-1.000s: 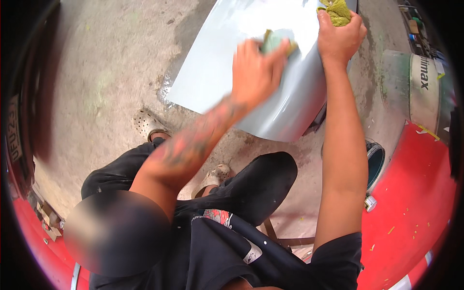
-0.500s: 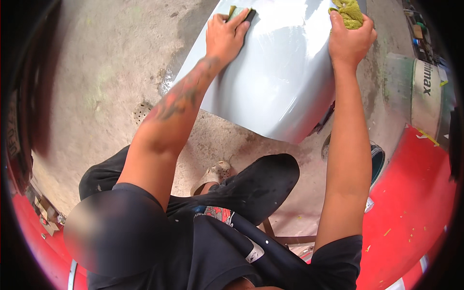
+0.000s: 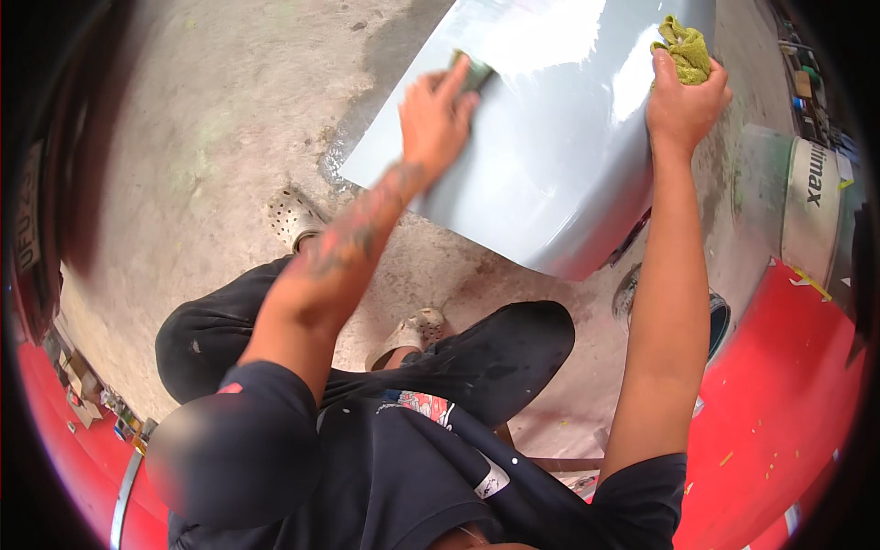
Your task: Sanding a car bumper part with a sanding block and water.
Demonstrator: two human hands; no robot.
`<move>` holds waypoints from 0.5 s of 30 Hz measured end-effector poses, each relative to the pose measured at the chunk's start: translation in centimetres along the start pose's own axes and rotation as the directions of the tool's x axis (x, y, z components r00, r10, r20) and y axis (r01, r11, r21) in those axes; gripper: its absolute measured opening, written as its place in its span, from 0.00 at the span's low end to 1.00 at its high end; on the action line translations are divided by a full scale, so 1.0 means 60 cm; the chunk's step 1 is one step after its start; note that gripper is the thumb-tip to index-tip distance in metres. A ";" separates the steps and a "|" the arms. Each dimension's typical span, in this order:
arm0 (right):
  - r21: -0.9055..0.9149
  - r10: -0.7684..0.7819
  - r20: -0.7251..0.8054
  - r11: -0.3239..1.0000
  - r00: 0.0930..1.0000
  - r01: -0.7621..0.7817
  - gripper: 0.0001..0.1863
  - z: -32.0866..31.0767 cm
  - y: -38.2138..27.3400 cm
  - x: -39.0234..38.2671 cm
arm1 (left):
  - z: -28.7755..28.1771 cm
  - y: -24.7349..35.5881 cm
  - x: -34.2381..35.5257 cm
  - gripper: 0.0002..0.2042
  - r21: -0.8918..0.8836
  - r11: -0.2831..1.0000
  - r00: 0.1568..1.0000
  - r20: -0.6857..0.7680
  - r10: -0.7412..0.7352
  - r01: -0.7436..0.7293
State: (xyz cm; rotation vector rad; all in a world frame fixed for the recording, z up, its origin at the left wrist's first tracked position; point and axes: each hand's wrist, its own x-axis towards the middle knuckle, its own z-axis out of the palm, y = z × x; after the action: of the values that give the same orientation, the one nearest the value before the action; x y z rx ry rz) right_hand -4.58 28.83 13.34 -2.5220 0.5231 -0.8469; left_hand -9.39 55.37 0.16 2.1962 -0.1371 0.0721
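Two bare hands work a silver-grey car panel (image 3: 550,156) propped on the concrete floor (image 3: 211,137). Left hand (image 3: 435,115) presses a small sanding block (image 3: 472,69) flat against its upper face, fingers spread over it; right hand (image 3: 683,101) grips the far edge, fingers closed on a yellow-green rag (image 3: 683,46). Much of the surface looks smooth and glossy, so the rubbing-down seems well along, though unfinished.

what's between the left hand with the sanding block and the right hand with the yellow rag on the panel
Only bare, glossy grey panel lies between the left hand, pressing a dark sanding block, and the right hand, gripping the yellow rag. The head view shows this.
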 end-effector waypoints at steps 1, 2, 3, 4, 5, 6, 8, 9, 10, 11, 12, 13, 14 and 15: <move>-0.072 -0.038 -0.025 0.997 0.999 0.037 0.34 -0.005 0.014 0.002 | 0.004 0.028 -0.050 0.25 -0.028 0.995 0.987 0.128 0.095 -0.092; -0.144 -0.076 -0.046 0.987 0.996 0.068 0.34 -0.011 0.030 0.004 | -0.006 0.077 -0.118 0.26 -0.077 0.976 0.970 0.121 0.212 -0.204; -0.129 -0.058 -0.028 0.990 0.998 0.054 0.34 -0.005 0.033 -0.003 | -0.027 0.100 -0.166 0.27 -0.095 0.950 0.945 0.115 0.307 -0.298; -0.129 -0.073 -0.046 0.989 0.996 0.066 0.34 -0.008 0.029 -0.001 | -0.034 0.091 -0.168 0.26 -0.119 0.936 0.929 0.131 0.345 -0.331; -0.123 -0.088 -0.058 0.989 0.994 0.081 0.35 -0.010 0.026 0.004 | -0.044 0.081 -0.170 0.26 -0.138 0.923 0.915 0.146 0.377 -0.358; -0.171 -0.117 -0.083 0.980 0.990 0.102 0.36 -0.010 0.037 0.014 | -0.026 0.058 -0.141 0.24 -0.079 0.962 0.958 0.101 0.267 -0.260; -0.159 -0.078 -0.063 0.985 0.995 0.067 0.39 0.001 0.038 0.023 | 0.006 -0.009 -0.034 0.21 0.019 1.000 1.000 -0.018 -0.024 0.025; -0.185 -0.046 -0.067 0.982 0.997 0.033 0.42 0.000 0.040 0.024 | 0.016 -0.022 0.020 0.19 0.029 0.980 0.978 -0.081 -0.192 0.195; -0.160 -0.027 -0.051 0.987 0.998 0.018 0.42 0.010 0.039 0.024 | 0.025 -0.034 0.063 0.19 0.074 0.945 0.945 -0.103 -0.311 0.319; -0.174 -0.046 -0.062 0.984 0.997 0.034 0.43 0.012 0.042 0.026 | 0.037 -0.040 0.085 0.19 0.107 0.896 0.900 -0.121 -0.420 0.432; -0.182 -0.061 -0.075 0.982 0.995 0.046 0.44 0.020 0.040 0.023 | 0.046 -0.054 0.088 0.19 0.135 0.893 0.901 -0.124 -0.416 0.430; -0.181 -0.043 -0.079 0.983 0.996 0.028 0.44 0.021 0.042 0.022 | 0.057 -0.051 0.091 0.19 0.082 0.874 0.872 -0.162 -0.462 0.479; -0.188 -0.045 -0.073 0.982 0.996 0.030 0.44 0.024 0.043 0.019 | 0.060 -0.054 0.091 0.19 0.029 0.852 0.838 -0.200 -0.508 0.523; -0.192 -0.047 -0.066 0.981 0.997 0.033 0.44 0.029 0.042 0.017 | 0.056 -0.061 0.091 0.19 0.047 0.854 0.842 -0.200 -0.500 0.518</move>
State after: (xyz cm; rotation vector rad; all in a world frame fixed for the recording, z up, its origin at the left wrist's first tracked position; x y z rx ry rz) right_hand -3.26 26.74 11.29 -2.6921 0.6047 -0.9445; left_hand -3.54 54.38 -4.22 2.2409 0.5699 -0.0221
